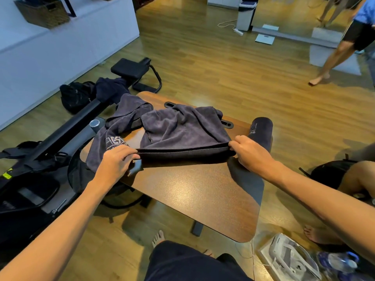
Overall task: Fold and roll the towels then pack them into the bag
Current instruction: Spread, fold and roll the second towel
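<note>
On the brown wooden desk (192, 189), a dark grey terry towel (182, 132) is being folded.
Its doubled near edge is pinched taut by the left hand (117, 161) and right hand (249, 153), apparently to align the hems.

Soft matt cloth towel (182, 130) — glossy wood-look table (194, 191).

I read this as a room in a home, partly used for exercise. Wood-plank floor (213, 63) throughout; a white built-in ledge (67, 37) at left carries a wicker basket (43, 12). A black exercise machine (67, 126) lies beside the small wooden table (192, 189). Far side: a bathroom scale (264, 39), a power strip (238, 31) with its cord, a white bin (246, 16). A bystander (345, 47) walks barefoot.
</note>
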